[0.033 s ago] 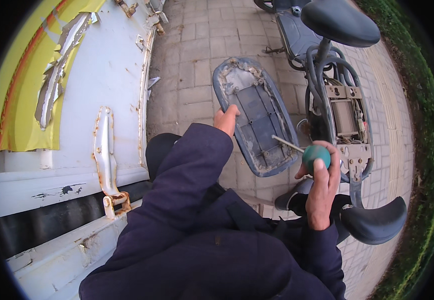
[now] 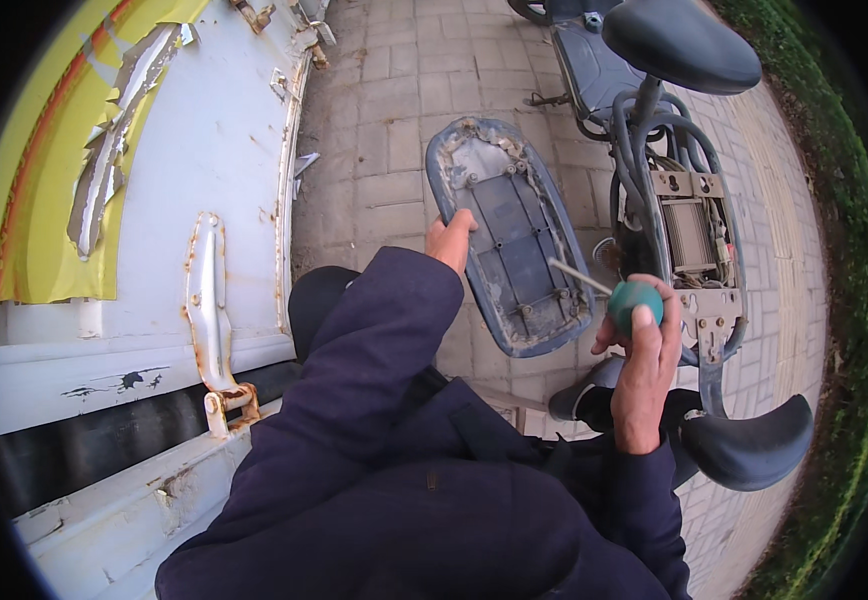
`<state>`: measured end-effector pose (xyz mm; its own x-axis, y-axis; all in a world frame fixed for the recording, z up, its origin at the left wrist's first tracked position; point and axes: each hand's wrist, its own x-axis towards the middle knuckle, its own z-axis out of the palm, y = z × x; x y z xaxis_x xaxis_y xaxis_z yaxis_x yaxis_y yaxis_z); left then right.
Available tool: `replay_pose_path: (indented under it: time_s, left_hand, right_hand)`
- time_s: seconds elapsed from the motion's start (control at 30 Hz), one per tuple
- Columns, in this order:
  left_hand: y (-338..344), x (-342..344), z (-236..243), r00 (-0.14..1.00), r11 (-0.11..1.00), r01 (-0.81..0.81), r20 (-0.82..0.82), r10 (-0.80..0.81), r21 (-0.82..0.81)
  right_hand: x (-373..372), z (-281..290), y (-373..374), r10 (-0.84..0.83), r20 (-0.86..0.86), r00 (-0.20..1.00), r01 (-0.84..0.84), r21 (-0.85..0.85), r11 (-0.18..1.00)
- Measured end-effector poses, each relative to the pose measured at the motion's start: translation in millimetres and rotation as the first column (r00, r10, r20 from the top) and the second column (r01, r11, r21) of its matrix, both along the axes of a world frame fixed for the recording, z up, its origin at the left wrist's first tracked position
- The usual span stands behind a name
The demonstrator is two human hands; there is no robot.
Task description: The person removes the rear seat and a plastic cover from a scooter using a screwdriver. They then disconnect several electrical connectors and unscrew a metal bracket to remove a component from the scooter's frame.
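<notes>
My left hand (image 2: 451, 240) is closed on the left edge of a long oval seat cushion (image 2: 509, 225), thumb over the rim. The cushion's dark ribbed plastic underside, with dusty ends, faces me. In my right hand (image 2: 644, 375) is a screwdriver (image 2: 636, 303) with a round green handle. Its metal shaft points up and left, its tip showing in front of the cushion's lower right part. I cannot tell whether the tip touches the plastic.
Right of the cushion stands an electric bike (image 2: 644, 190) with a black saddle (image 2: 682, 45), an opened frame box (image 2: 694, 235) and a rear seat (image 2: 749, 440). A white rusty metal panel (image 2: 239, 150) rises at left. A hedge (image 2: 834, 200) borders the paving at right.
The screwdriver tip has shifted slightly right and down relative to the cushion. The cushion has tilted a little. Both hands keep their grip.
</notes>
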<state>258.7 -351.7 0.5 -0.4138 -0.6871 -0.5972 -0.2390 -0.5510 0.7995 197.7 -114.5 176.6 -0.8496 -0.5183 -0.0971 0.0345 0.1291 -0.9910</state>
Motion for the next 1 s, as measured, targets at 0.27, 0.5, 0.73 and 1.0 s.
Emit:
replay_pose_path:
  time_s: [0.27,0.5,0.73,1.0]
  left_hand:
    - [16,-2,1,0.982,0.999,-0.022,-0.188,0.016,-0.027]
    - [25,1,2,0.963,0.976,0.215,-0.156,-0.218,-0.038]
    - [39,0,7,0.947,0.957,0.291,-0.150,-0.285,0.020]
    - [46,-5,8,0.876,0.885,0.466,-0.140,-0.461,0.002]
  right_hand:
    - [-26,-20,-19,-0.053,0.025,0.998,0.053,0.019,0.998]
    - [-47,-30,-23,-0.102,0.066,0.993,0.100,0.032,0.994]
    - [-54,-47,-26,-0.107,0.080,0.991,0.105,0.026,0.994]
    - [-61,-49,-29,-0.029,-0.215,0.976,0.075,0.207,0.975]
